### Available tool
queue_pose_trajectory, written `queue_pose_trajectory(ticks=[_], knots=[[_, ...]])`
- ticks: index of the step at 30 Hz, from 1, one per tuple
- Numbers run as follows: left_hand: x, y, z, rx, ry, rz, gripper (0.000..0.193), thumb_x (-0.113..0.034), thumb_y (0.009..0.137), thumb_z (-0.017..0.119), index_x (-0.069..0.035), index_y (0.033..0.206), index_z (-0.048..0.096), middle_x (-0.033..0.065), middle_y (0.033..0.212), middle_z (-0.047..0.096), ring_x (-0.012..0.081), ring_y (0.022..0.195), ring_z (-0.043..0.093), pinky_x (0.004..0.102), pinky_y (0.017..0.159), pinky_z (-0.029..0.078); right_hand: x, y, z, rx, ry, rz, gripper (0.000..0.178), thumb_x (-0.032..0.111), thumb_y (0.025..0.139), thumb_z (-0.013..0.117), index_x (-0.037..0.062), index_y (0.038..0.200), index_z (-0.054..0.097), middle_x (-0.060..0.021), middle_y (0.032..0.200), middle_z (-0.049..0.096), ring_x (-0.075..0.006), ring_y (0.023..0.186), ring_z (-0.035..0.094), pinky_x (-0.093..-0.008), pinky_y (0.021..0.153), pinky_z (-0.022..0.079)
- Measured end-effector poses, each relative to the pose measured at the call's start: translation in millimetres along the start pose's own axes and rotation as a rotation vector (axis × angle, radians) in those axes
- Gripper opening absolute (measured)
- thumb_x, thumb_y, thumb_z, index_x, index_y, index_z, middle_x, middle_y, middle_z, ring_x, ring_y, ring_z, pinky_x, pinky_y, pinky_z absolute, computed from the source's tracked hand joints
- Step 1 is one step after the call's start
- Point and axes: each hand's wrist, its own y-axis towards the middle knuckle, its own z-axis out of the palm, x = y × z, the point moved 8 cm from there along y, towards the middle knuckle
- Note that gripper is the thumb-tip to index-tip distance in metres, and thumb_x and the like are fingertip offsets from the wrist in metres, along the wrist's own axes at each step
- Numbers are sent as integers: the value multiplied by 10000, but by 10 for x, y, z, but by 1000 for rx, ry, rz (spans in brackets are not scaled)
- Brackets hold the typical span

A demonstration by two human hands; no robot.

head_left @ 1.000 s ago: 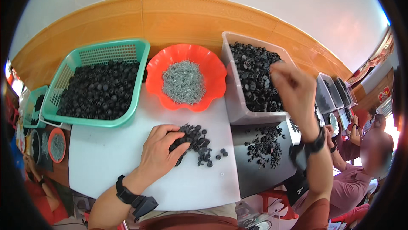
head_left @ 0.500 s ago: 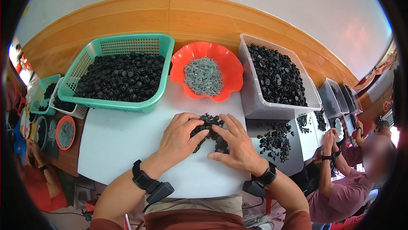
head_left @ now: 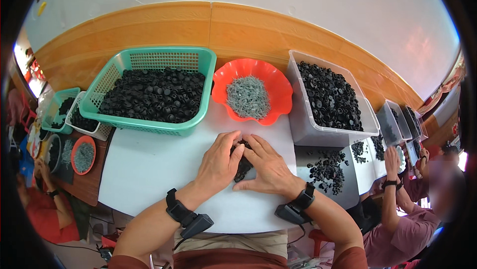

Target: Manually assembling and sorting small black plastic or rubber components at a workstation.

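A small heap of black plastic parts lies on the white table board, partly hidden by my hands. My left hand curves along its left side, fingers stretched forward and thumb over the heap. On the other side my right hand rests against it, fingers extended and thumb spread toward me. The fingertips of both hands nearly meet at the heap's far edge. Neither hand grips a single part; both are cupped loosely about the heap.
Behind stand a green basket of black parts, a red scalloped bowl of grey metal pins or screws, and a clear bin of black parts. Loose black parts lie at right. Co-workers sit at both sides.
My hands have drawn closer together, squeezing the heap into a narrower shape. The right hand moved left, and the whole view has shifted slightly.
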Motion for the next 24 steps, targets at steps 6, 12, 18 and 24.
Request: queue_pose_trajectory(ticks=[6,12,18,24], knots=[[10,-4,6,10,19,-16,355,-212,1049,556,34,1305,561,220,1242,628,389,1074,659,452,925,538,32,10,-50,-105,23,-16,702,487,775,834,81,1310,631,-139,1411,529,-384,1330,471,-495,1092,455],[15,-10,23,13,43,11,313,-201,1030,577,29,1240,610,195,1210,644,381,1067,655,448,917,536,85,-3,-88,-180,13,-73,482,361,821,805,79,1191,677,-102,1267,609,-344,1159,551,-477,989,494],[-19,-13,24,15,51,58,266,-189,1017,588,30,1157,649,174,1153,654,361,1041,654,435,906,538,129,-29,-116,-213,-34,-105,409,261,777,808,82,1130,706,-77,1163,627,-316,1044,564,-441,915,498],[-48,-15,21,34,59,51,243,-186,1015,588,22,1102,679,163,1152,654,354,1039,654,431,903,537,162,-56,-132,-236,-115,-136,406,281,746,814,124,1109,718,-60,1127,624,-286,956,566,-415,833,514]])
